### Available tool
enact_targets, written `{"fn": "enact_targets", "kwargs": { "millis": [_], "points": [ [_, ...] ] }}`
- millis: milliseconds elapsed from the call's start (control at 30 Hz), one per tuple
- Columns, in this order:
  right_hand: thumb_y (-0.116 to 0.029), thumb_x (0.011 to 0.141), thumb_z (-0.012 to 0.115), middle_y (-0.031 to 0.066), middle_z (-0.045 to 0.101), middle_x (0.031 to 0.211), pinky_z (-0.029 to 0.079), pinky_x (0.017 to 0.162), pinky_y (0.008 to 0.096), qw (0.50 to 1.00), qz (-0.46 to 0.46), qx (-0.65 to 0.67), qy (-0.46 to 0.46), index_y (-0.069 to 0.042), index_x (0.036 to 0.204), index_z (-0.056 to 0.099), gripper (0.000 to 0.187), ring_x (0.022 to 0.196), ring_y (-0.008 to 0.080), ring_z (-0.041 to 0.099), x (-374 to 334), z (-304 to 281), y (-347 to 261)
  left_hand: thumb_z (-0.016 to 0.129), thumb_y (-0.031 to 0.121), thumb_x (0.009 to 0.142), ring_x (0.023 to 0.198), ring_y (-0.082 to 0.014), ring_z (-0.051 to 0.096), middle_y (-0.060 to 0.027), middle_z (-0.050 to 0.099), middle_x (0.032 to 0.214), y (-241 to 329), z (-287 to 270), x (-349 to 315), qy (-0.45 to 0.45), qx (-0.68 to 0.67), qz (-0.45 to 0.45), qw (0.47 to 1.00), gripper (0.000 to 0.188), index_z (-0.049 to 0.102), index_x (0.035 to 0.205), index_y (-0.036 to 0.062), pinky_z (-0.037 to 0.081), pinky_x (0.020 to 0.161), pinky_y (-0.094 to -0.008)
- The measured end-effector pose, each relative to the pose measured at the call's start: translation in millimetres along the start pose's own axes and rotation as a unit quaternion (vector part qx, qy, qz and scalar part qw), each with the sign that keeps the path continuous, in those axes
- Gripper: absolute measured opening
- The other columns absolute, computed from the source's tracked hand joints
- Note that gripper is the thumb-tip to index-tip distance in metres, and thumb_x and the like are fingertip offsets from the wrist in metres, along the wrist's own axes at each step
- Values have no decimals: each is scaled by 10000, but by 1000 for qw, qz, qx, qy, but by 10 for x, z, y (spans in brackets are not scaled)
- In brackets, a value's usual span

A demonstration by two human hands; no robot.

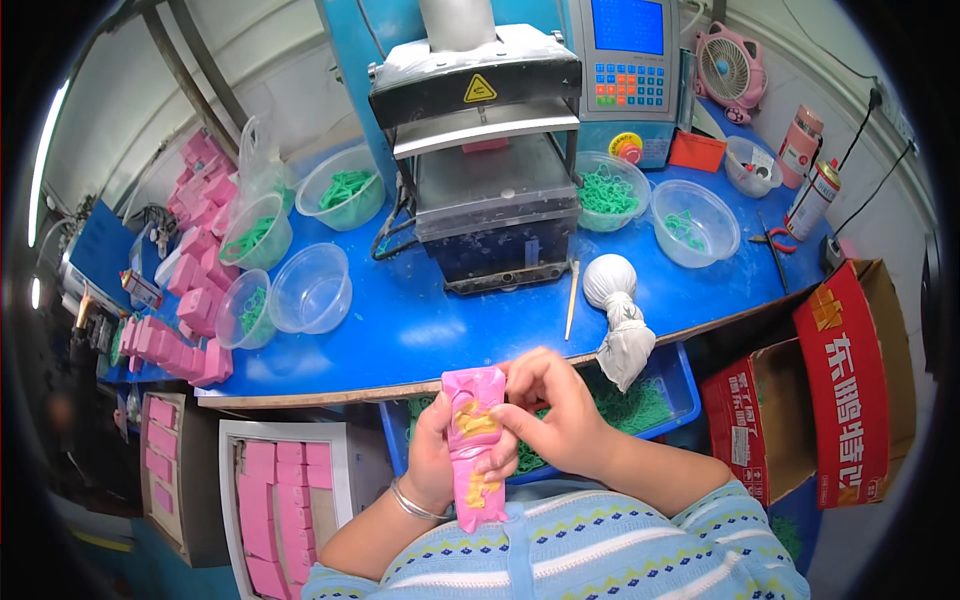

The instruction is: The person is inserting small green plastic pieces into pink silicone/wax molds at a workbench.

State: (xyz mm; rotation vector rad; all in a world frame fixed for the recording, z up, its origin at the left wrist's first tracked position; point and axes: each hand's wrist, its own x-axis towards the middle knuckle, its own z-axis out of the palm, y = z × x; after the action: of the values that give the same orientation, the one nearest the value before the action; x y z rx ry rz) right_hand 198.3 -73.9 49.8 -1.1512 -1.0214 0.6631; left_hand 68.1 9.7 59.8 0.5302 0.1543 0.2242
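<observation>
In front of my body, above the table's near edge, I hold a long, shiny pink piece [480, 385] with yellow raised shapes on its face; its exact kind I cannot tell. My left hand [432, 455] is closed round its left side, with fingertips showing at its right edge. A silvery bracelet circles that wrist. My right hand [560, 415] is closed at the piece's upper right, thumb pressed on its face by the yellow shapes and the forefinger bent at its edge. Below and behind the hands, a blue tray [685, 385] holds tangled green strands.
A press machine [495, 200] with a control panel [630, 60] stands on the blue table [400, 350]. Around it are plastic bowls [318, 290], a tied white cloth bag [612, 285], a thin stick [572, 300] and pink blocks [160, 340]. Red cartons [840, 390] stand right, a white-rimmed box [345, 480] lower left.
</observation>
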Motion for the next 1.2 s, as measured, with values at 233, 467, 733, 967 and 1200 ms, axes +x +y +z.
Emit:
{"fn": "enact_targets", "kwargs": {
  "millis": [233,467,733,967,1200],
  "points": [
    [-120,854,573,111,512,923,384,805,340,990,-83,-81,-83,9,882,525,140,889,230,465,162,-30,24,359,612,858,626,-154,549,-134,565,850,133,-44,105,5,129,9,992,642,421,1150,43,467,577,-268],
    [-93,844,601,104,528,891,453,682,274,992,-36,-93,-77,15,921,554,142,764,170,541,295,-100,37,547,-15,844,926,-134,513,-78,503,1008,248,-260,143,69,378,289,877,190,485,1024,-4,419,853,-273],
    [-96,809,648,97,555,846,482,608,267,986,12,-116,-121,12,956,579,195,716,164,569,411,-109,23,595,-83,752,865,-140,519,-78,509,924,404,-281,233,111,419,257,864,182,528,906,-13,439,782,-265],
    [-88,776,669,94,552,790,470,589,291,978,-36,-172,-109,12,910,590,185,679,200,562,457,-117,72,632,-35,738,815,-158,534,-97,544,886,434,-296,232,124,531,259,797,183,540,894,-13,453,736,-268],
    [-63,774,657,109,538,846,468,653,307,977,-45,-147,-147,3,962,558,222,751,218,558,498,-117,64,601,-49,789,843,-137,536,-91,550,968,387,-330,246,152,425,258,854,161,554,941,-21,450,762,-271]
  ]
}}
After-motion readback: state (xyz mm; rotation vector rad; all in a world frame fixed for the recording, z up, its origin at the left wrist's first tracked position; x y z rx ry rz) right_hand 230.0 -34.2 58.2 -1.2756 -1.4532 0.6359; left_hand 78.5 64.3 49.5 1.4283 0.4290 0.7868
